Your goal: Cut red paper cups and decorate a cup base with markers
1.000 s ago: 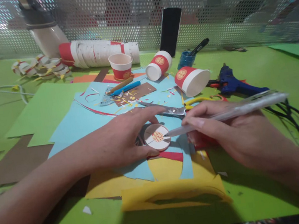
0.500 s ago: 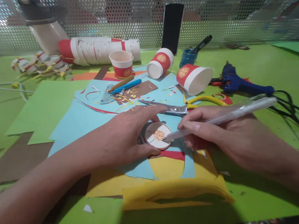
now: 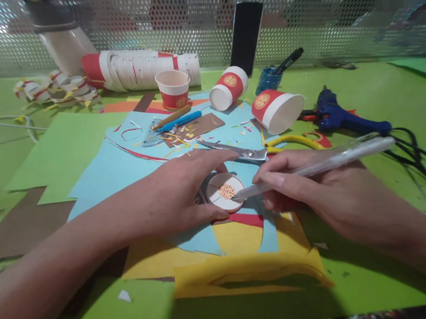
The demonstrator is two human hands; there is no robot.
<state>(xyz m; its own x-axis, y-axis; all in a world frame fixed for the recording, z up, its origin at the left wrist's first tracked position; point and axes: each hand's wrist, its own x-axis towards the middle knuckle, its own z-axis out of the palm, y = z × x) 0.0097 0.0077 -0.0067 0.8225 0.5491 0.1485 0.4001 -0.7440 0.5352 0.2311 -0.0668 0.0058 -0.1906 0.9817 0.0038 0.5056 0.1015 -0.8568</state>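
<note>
A round white disc [image 3: 215,202], which looks like the base of a paper cup, has an orange emblem in its centre and thin dark lines on it. My left hand [image 3: 185,191] holds it by the rim, thumb at the near side and fingers at the far side. In my right hand [image 3: 301,183] is a pen with a clear, whitish barrel [image 3: 353,154]; its tip touches the disc near the emblem's lower right edge. Scissors [image 3: 250,154] with yellow handles lie just beyond both hands. Light blue paper [image 3: 97,172] is spread underneath.
Red and white paper cups [image 3: 279,111] stand or lie beyond the scissors, near a stack of cups [image 3: 146,68]. A blue glue gun [image 3: 346,117] with a black cord lies right. A phone [image 3: 247,38] leans against the perforated screen. Yellow paper [image 3: 251,272] curls up in front.
Both hands keep their hold on the disc and pen. The pen tip stays at almost the same spot on the disc; the view has shifted very slightly.
</note>
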